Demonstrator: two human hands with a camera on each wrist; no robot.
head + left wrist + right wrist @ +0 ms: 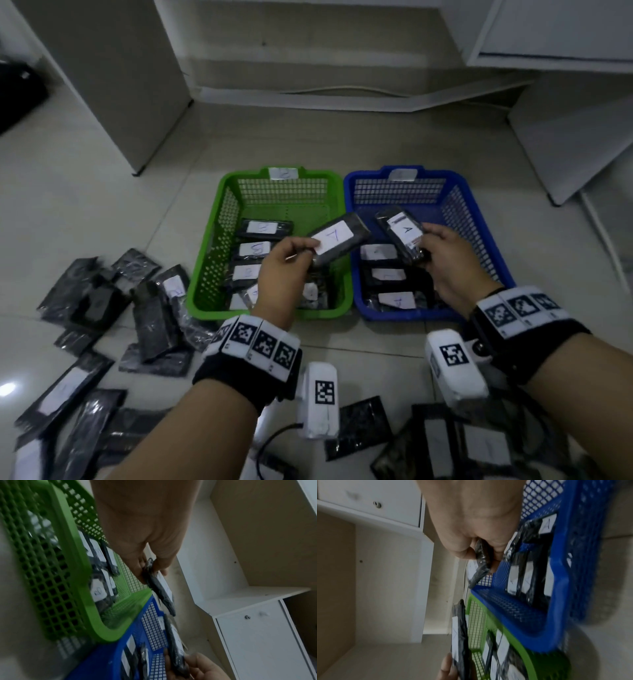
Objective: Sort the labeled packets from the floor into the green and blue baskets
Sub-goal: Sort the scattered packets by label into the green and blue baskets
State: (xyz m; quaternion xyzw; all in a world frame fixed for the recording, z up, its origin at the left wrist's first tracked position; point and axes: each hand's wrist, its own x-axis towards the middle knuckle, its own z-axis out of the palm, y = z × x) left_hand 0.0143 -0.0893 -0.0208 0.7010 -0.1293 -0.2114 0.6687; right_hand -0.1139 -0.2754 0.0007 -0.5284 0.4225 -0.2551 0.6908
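Observation:
My left hand pinches a black packet with a white label, held above the seam between the green basket and the blue basket. The same packet shows edge-on in the left wrist view. My right hand grips a second black packet labeled A over the blue basket. That packet is also edge-on in the right wrist view. Both baskets hold several labeled packets.
Several black packets lie scattered on the tiled floor at the left and more near my forearms. White cabinets stand behind the baskets, and another cabinet stands at the right. A cable runs along the back.

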